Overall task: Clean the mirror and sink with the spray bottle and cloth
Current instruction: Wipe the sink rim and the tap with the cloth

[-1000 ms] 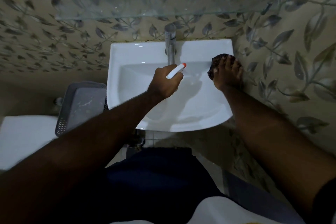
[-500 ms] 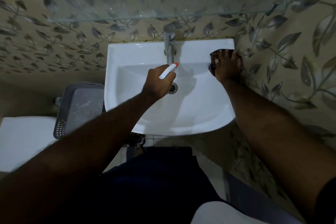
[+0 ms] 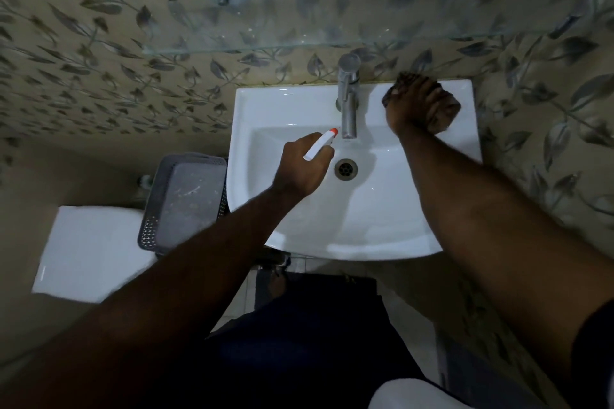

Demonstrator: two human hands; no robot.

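A white sink hangs on the leaf-patterned wall, with a steel tap at its back and a drain in the basin. My left hand is over the basin, closed around a white spray bottle whose orange nozzle points toward the tap. My right hand presses a dark cloth onto the sink's back right ledge, beside the tap. No mirror is in view.
A glass shelf juts from the wall above the tap. A grey perforated basket stands left of the sink, with a white toilet cistern further left. The tiled wall runs close along the sink's right side.
My right hand has slid the cloth from the basin's right rim up onto the back ledge toward the tap. My left hand with the bottle has drifted left, uncovering the drain.
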